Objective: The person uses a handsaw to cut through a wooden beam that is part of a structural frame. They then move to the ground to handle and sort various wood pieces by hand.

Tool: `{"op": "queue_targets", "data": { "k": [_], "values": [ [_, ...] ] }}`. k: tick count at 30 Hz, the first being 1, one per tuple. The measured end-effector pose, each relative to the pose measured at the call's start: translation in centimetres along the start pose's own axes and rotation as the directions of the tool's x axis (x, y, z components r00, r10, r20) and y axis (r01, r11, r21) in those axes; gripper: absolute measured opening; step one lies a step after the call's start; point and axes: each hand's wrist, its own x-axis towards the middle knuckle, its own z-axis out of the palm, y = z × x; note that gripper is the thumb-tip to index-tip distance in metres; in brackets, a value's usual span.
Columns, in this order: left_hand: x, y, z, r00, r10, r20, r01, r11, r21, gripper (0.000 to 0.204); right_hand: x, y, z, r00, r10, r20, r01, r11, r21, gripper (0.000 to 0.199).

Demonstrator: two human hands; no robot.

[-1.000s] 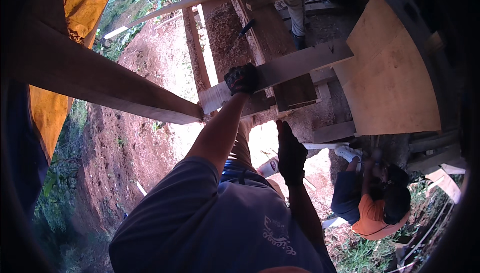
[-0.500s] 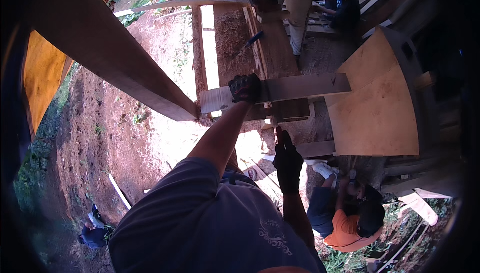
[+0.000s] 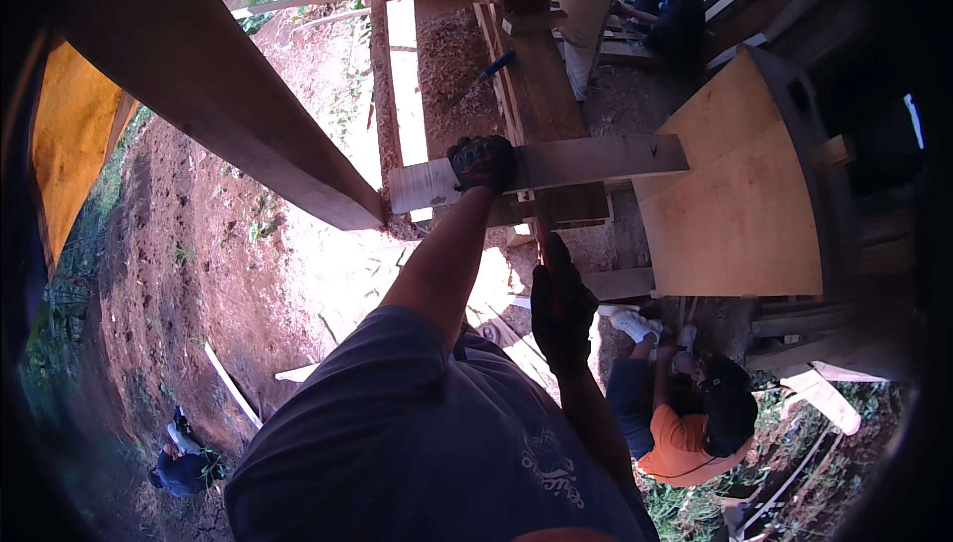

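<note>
My left hand, in a black glove, is closed over the top edge of a pale wooden plank that lies crosswise, its left end meeting a heavy dark beam. My right hand, also in a black glove, hangs lower, below the plank and apart from it, with the back of the glove toward me. A thin reddish strip shows just above its fingers. Whether that hand holds it is unclear.
A big plywood sheet stands right of the plank. Far below, a person in an orange shirt crouches, and another person is on the red earth slope. More people work on timbers at the top, near a blue-handled tool. Yellow tarp at left.
My view has tipped, so the beam looks steeper and the plank sits lower in the picture. My left hand stays on the plank. My right hand has barely shifted.
</note>
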Motion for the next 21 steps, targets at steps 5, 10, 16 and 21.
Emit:
{"op": "queue_targets", "data": {
  "k": [5, 10, 16, 21],
  "values": [
    [0.1, 0.1, 0.9, 0.999, -0.009, -0.036, 0.007, 0.999, -0.032, 0.031, -1.6, -1.4, -3.2, 1.000, 0.000, 0.025, 0.005, 0.980, -0.197, 0.042],
    [-0.3, 0.5, 0.4, 0.998, 0.064, -0.009, -0.064, 0.996, -0.058, 0.030, -0.3, -0.7, -2.8, 0.998, -0.068, 0.010, 0.068, 0.971, -0.230, 0.041],
    [0.0, 0.0, 0.5, 0.999, -0.003, 0.034, 0.005, 0.998, -0.066, 0.031, 5.2, 2.5, 2.3, 0.957, -0.269, -0.107, 0.260, 0.961, -0.091, 0.049],
    [-0.3, 0.9, 1.1, 1.000, 0.007, -0.025, -0.008, 0.998, -0.061, 0.027, -2.3, -3.8, -3.0, 0.978, -0.201, 0.060, 0.208, 0.901, -0.380, 0.054]
  ]
}}
